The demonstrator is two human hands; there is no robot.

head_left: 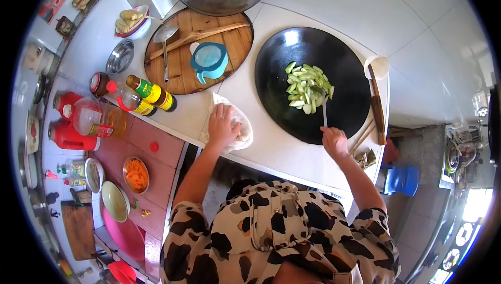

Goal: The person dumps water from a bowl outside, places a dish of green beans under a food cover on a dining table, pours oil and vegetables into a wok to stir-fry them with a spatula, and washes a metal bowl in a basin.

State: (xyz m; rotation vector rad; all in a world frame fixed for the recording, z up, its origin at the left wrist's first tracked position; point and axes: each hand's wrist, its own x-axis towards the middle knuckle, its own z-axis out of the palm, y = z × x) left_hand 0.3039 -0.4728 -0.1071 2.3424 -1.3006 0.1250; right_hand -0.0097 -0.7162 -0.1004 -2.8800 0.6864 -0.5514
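Note:
My right hand [335, 141] is closed around the handle of a metal spatula [324, 110]. The spatula's far end is partly hidden among pale green sliced vegetable pieces [307, 83], heaped in a large black wok [282, 111]. To the left of the wok, my left hand [224, 125] is closed on a bunched white cloth [244, 137] lying on the tiled counter. Some of its fingers are hidden in the folds.
A round wooden board [182, 23] carries a ladle [166, 49], a wooden stick and a blue-lidded container [210, 60]. Sauce bottles [151, 93] stand left of the cloth. Sliced carrot fills a bowl [125, 168]. A wooden-handled tool [378, 119] lies right of the wok.

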